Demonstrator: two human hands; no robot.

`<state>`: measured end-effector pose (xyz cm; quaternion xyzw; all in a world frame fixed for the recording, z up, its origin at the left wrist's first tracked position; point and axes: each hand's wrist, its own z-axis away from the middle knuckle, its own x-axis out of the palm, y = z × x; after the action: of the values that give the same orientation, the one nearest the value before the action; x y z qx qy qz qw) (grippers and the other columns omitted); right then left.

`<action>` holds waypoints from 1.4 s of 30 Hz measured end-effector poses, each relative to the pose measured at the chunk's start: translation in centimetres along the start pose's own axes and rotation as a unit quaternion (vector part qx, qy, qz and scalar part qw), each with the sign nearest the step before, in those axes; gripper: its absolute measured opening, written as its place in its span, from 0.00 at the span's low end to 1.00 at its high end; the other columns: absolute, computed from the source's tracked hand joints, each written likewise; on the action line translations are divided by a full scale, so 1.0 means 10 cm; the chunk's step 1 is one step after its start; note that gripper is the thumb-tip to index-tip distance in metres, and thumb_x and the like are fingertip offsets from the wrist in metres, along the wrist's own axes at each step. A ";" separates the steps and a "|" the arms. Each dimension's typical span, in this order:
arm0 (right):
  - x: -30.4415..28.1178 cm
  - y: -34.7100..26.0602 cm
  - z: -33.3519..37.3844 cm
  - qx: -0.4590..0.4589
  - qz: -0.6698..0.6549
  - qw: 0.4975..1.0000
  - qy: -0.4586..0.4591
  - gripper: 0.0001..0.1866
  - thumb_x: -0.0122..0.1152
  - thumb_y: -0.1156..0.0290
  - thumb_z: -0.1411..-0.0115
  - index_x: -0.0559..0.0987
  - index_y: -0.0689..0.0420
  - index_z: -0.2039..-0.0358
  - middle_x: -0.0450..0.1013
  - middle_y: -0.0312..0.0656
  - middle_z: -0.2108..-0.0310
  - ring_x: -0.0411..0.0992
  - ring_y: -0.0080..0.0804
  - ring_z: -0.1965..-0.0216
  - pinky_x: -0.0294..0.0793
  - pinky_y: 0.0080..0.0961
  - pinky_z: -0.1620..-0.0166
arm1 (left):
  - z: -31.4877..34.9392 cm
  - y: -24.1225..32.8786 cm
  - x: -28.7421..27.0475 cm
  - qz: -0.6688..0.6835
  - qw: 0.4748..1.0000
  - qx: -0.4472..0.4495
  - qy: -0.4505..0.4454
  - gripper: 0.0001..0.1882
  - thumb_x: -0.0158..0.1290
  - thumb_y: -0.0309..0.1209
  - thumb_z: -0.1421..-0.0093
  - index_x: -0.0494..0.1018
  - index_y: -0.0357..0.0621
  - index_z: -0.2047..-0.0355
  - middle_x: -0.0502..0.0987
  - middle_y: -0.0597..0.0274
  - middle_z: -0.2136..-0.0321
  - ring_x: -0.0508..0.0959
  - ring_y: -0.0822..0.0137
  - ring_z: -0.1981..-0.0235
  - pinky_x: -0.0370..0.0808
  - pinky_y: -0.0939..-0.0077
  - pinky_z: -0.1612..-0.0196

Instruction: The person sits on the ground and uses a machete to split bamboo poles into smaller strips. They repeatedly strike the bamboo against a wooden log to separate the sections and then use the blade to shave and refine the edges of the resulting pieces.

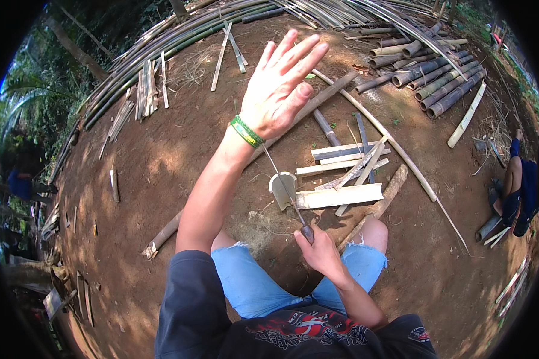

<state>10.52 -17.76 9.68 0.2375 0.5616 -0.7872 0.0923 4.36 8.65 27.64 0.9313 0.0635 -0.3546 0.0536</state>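
My left hand (284,84) is raised high in front of me, open with its fingers spread, holding nothing. A green wristband (247,131) circles that wrist. My right hand (324,256) grips the dark handle of a long knife (307,232) between my knees. Its thin blade points up and away, crossing in front of a short curved bamboo piece (277,190); whether they touch I cannot tell. Just right of it lies a split bamboo length (341,196), pale inside. Several bamboo strips (365,170) lie crossed beyond it.
Bamboo poles (401,158) lie across the brown dirt ground (144,155) around me. Cut bamboo sections (455,96) are stacked at the far right, with long poles (185,42) along the back. One person (524,191) is at the right edge, and a dim figure (21,182) at the left.
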 end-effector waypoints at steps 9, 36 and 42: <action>0.35 0.25 -0.12 0.000 -0.007 1.000 0.002 0.22 0.61 0.55 0.37 0.76 0.65 0.72 0.75 0.59 0.77 0.76 0.60 0.70 0.73 0.50 0.64 | 0.98 -0.23 0.16 -0.088 0.971 -0.222 -0.004 0.25 0.54 0.44 0.34 0.69 0.46 0.41 0.72 0.49 0.43 0.71 0.52 0.42 0.66 0.53 0.38; 1.83 2.19 -0.73 0.101 0.090 0.991 -0.005 0.21 0.62 0.59 0.35 0.68 0.53 0.80 0.66 0.36 0.85 0.68 0.27 0.81 0.68 0.30 0.77 | 2.65 0.62 0.51 -0.067 0.883 -0.462 0.049 0.08 0.59 0.27 0.44 0.77 0.31 0.69 0.80 0.48 0.75 0.82 0.59 0.76 0.79 0.67 0.69; 1.23 2.45 -1.38 0.361 -0.225 0.871 -0.244 0.15 0.65 0.62 0.36 0.70 0.54 0.72 0.59 0.28 0.85 0.60 0.22 0.85 0.64 0.28 0.81 | 2.74 0.43 0.31 -0.058 0.860 -0.500 0.088 0.08 0.60 0.26 0.45 0.75 0.32 0.72 0.79 0.46 0.76 0.82 0.55 0.77 0.78 0.63 0.70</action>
<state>13.62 -12.09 -20.38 -0.0782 0.2361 -0.9675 -0.0458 -10.60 0.71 5.45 0.8016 0.2902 -0.1941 0.4854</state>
